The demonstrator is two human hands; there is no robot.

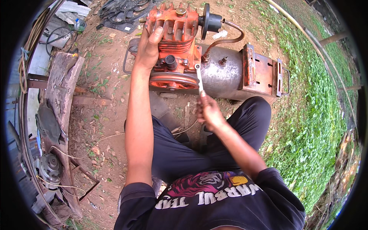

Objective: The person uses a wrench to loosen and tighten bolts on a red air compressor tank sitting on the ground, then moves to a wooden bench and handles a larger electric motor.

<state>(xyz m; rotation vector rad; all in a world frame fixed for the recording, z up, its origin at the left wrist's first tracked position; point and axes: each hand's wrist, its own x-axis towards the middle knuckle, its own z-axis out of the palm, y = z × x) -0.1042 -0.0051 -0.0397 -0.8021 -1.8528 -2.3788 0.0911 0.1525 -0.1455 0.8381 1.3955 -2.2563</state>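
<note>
An orange-red finned air compressor pump [175, 46] sits on a grey cylindrical tank [226, 78]. My left hand [148, 50] grips the pump's left side, its thumb laid over the fins and the other fingers hidden behind. In my right hand [210, 114] is a metal wrench [199, 79], held by its lower end. The wrench's ring end meets a bolt at the pump's lower right base, beside the tank. Below the pump's body is a red pulley wheel [174, 80], close to the wrench.
A bent copper-coloured pipe [237, 37] runs from the black round filter [211, 23] toward the tank. An orange slotted bracket [262, 73] tops the tank's right end. At left, a wooden plank [63, 82] carries a screwdriver [69, 66] and a round metal part [50, 165]. Cables [124, 13] lie at the back.
</note>
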